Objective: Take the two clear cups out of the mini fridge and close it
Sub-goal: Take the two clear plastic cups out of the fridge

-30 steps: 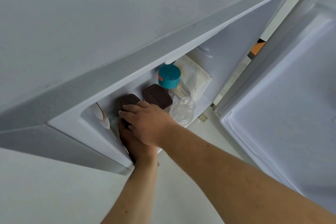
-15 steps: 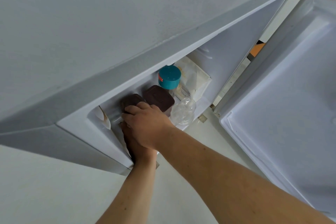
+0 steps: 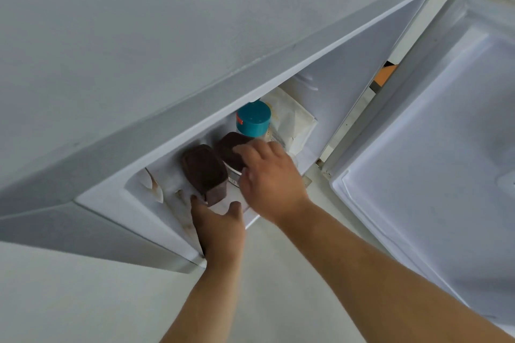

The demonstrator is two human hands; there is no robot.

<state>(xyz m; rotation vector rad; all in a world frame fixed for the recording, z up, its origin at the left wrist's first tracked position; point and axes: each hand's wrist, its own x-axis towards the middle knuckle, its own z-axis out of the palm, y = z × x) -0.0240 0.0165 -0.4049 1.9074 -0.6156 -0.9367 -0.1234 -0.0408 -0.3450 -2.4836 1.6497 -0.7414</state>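
We see our left hand (image 3: 220, 228) cupping the base of a tilted clear cup with a dark brown square lid (image 3: 204, 171) inside the open white mini fridge (image 3: 345, 78), while our right hand (image 3: 271, 178) rests spread over the second brown-lidded cup (image 3: 230, 149) beside a teal-capped jar (image 3: 253, 118).

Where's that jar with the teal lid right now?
In the head view, the teal-lidded jar stands deep inside the open mini fridge, behind the two brown-lidded cups and left of a white packet.
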